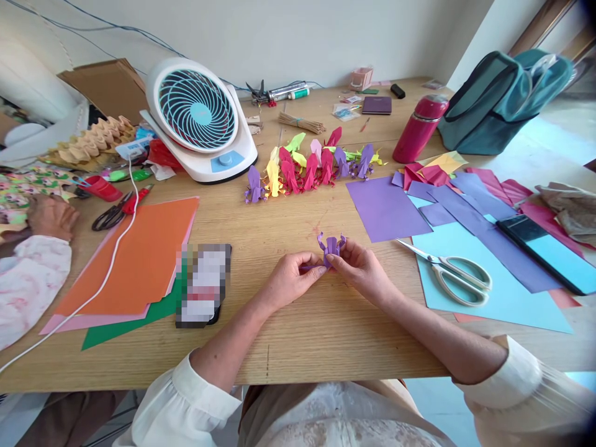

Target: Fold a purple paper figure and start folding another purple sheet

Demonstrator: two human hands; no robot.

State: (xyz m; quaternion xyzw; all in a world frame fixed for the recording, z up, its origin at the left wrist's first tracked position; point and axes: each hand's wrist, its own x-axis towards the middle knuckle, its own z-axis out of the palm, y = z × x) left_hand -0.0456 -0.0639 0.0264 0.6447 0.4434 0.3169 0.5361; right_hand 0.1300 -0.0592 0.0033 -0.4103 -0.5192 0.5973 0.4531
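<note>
A small purple paper figure (330,245) with curled tips is held upright between my two hands, just over the wooden table. My left hand (294,276) pinches its left side near the base, with thumb and fingers together. My right hand (361,267) grips the right side, its thumb across the front. Behind my hands stand several folded paper figures (310,171) in red, purple, yellow, pink and green. White-handled scissors (460,279) lie on a light blue sheet (507,304) to the right. A purple sheet (384,208) lies nearer the middle.
On the left are a phone (203,285), orange sheets (135,254), a white cable and a fan (198,118). Another person's hand (53,217) rests at the far left. A red bottle (419,127), a teal bag (493,105) and a dark phone (540,251) are on the right.
</note>
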